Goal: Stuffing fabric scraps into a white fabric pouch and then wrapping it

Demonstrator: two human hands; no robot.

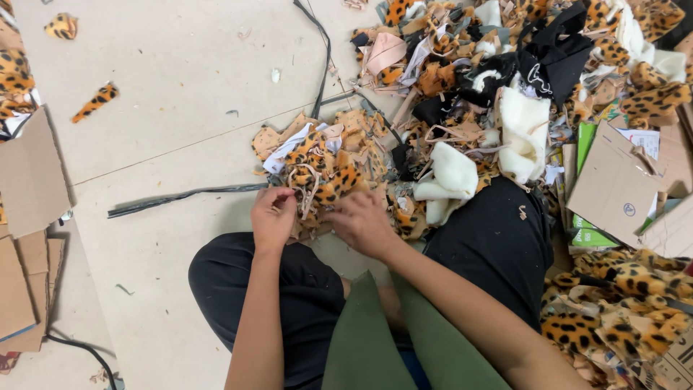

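Note:
I sit on the floor with crossed legs in black trousers [491,245]. In front of my knees lies a heap of leopard-print fabric scraps [328,162], orange with black spots and tan backing. My left hand [273,217] is closed on scraps at the heap's near edge. My right hand [361,220] lies beside it, palm down, fingers dug into the same scraps. What exactly each hand grips is hidden under the fingers.
A bigger pile of leopard, black and white fleece offcuts [520,79] fills the upper right. Cardboard pieces [613,184] lie at right, more flat cardboard [29,173] at left. A black strap [188,196] and a cable [325,50] cross the beige floor.

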